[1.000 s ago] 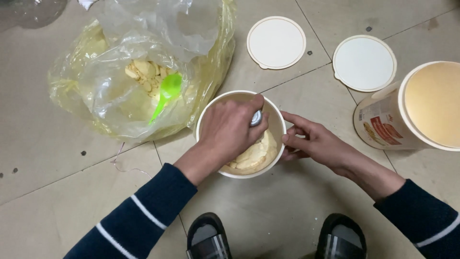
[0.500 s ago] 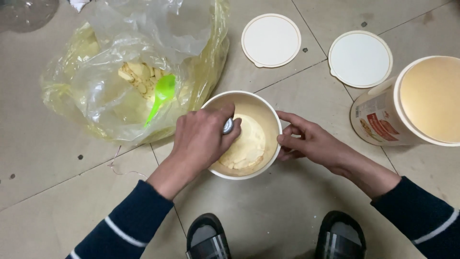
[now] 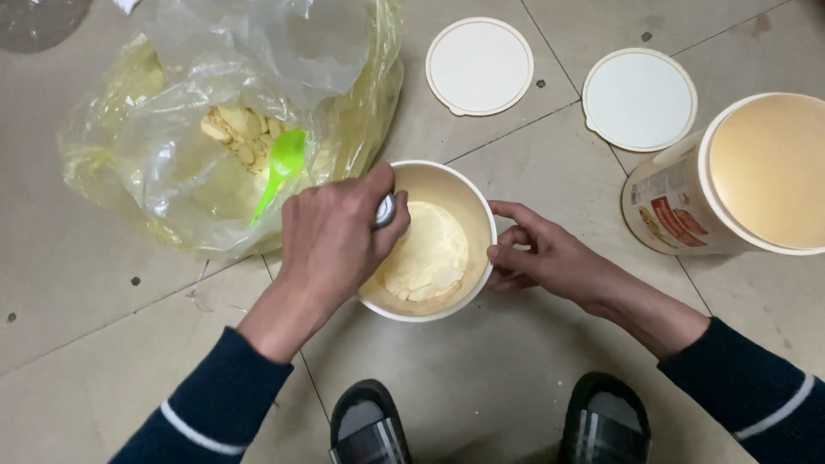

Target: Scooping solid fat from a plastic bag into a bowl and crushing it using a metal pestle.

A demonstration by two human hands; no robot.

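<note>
A round cream tub (image 3: 478,206) stands on the tiled floor in front of me, partly filled with pale yellow powder (image 3: 430,253). My left hand (image 3: 335,236) hovers over the tub's left rim, closed around a small silver utensil (image 3: 384,210) whose end pokes out between thumb and fingers. My right hand (image 3: 541,253) grips the tub's right rim from outside, steadying it. Just left of the tub lies a clear yellowish plastic bag (image 3: 155,163) holding more pale chunks and a green plastic spoon (image 3: 280,167).
Two round white lids (image 3: 479,65) (image 3: 639,99) lie on the floor behind the tub. A second, larger tub (image 3: 756,176) filled with powder stands at the right edge. My two slippered feet (image 3: 369,425) (image 3: 604,421) sit at the bottom edge.
My left hand has drawn back from over the tub's middle to its left rim, uncovering the powder. The right hand has stayed on the rim.
</note>
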